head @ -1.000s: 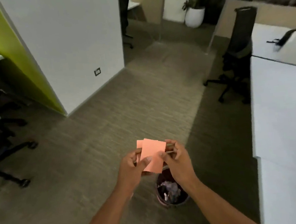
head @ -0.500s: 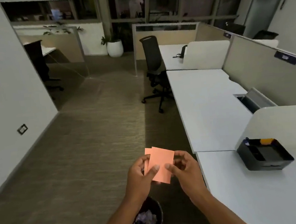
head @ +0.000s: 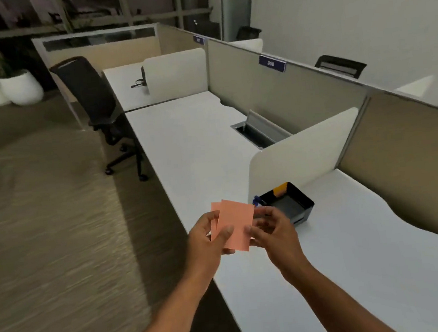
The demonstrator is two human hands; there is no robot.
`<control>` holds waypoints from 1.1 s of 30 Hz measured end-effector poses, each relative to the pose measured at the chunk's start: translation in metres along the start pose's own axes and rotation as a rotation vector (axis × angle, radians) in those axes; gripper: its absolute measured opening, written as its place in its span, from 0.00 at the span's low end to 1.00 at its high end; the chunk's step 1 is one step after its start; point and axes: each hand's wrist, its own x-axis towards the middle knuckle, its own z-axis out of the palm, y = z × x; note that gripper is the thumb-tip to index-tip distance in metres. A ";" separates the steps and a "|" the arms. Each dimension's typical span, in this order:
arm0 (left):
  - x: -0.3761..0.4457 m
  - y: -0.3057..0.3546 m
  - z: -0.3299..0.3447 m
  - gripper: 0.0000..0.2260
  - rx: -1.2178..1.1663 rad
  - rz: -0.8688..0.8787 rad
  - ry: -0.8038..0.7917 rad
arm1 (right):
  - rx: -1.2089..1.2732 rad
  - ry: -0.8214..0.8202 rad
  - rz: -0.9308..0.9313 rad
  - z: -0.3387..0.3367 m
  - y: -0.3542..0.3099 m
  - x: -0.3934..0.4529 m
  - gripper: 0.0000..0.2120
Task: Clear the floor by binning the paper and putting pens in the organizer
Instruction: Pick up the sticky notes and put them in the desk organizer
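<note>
- Lower centre of frame: left hand [head: 210, 236] and right hand [head: 271, 229] both pinch the orange paper slips [head: 235, 224], long axis near upright.
- Organizer [head: 295, 204] sits just upper right; no bin in view.

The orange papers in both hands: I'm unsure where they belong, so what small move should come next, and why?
Probably carry them on toward the black organizer. Both the left hand and the right hand pinch the orange papers just over the edge of the white desk, right in front of the organizer, and no bin is in view.
</note>
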 end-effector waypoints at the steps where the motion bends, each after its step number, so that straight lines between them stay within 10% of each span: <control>1: 0.008 -0.001 0.013 0.15 0.005 -0.002 -0.029 | 0.005 0.020 0.008 -0.013 0.003 0.008 0.20; 18: 0.085 -0.057 0.080 0.11 0.164 -0.151 -0.133 | -0.149 0.342 0.118 -0.151 0.048 0.190 0.10; 33: 0.088 -0.098 0.072 0.14 0.136 -0.261 -0.104 | -0.578 0.061 0.149 -0.131 0.123 0.310 0.11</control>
